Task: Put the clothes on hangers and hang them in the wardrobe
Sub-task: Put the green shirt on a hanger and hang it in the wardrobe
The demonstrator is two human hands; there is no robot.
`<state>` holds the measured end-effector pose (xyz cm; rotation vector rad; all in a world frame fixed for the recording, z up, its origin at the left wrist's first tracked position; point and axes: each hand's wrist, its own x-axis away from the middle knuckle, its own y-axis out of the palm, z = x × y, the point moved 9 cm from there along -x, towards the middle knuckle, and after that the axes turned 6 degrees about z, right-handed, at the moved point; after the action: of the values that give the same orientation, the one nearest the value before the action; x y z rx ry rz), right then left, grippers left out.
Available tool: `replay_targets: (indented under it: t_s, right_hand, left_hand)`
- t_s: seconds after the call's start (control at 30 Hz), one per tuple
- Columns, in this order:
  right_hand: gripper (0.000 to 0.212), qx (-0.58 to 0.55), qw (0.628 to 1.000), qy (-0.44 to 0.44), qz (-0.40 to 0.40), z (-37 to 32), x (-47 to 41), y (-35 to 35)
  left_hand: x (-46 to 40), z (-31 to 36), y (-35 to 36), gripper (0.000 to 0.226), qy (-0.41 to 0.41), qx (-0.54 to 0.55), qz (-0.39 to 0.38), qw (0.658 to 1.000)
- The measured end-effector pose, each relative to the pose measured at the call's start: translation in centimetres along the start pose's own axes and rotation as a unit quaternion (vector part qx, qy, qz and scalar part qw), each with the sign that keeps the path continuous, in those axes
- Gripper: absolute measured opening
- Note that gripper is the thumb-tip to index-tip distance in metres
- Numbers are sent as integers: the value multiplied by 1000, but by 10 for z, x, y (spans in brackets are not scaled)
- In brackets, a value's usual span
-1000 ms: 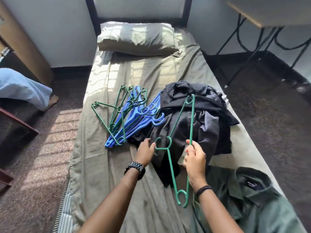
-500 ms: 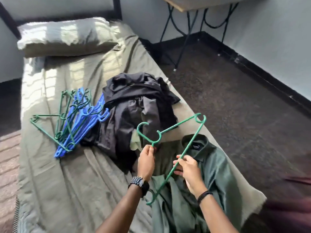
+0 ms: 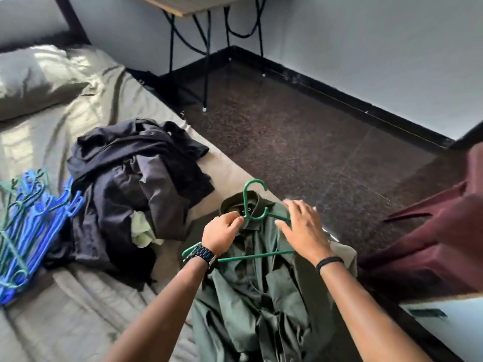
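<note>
green hanger (image 3: 254, 205) in left hand (image 3: 222, 235) grip, over shirt (image 3: 261, 291)

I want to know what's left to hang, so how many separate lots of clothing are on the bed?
2: a green shirt at the near edge under the green hanger, and a dark heap mid-bed. How many garments the heap hides, I can't tell.

Pillow (image 3: 39, 79) on bed (image 3: 78, 322); table (image 3: 183, 6) beyond.
</note>
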<state>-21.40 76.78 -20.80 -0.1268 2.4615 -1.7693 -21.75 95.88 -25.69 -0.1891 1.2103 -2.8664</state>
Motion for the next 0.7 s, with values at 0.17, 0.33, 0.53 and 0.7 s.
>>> replay_targets:
  t_s: [0.17,0.33,0.53,0.7]
  right_hand:
    - [27,-129,991,14,-28,28,-3,8]
    - [25,-63,990,64,111,71,-13,-22]
    - [26,-20,977,25,212,71,-17,-16]
    - [25,33,980,1,198,39,-11,19]
  left_hand:
    - [-27,13,37,43,36,74,-34,996]
    - [-76,-34,42,22,20,-13,30,999]
    - [-116,-112,61,31,-5,-90,-17,996]
    - [-108,-117,64,15,63,-75,-68,993]
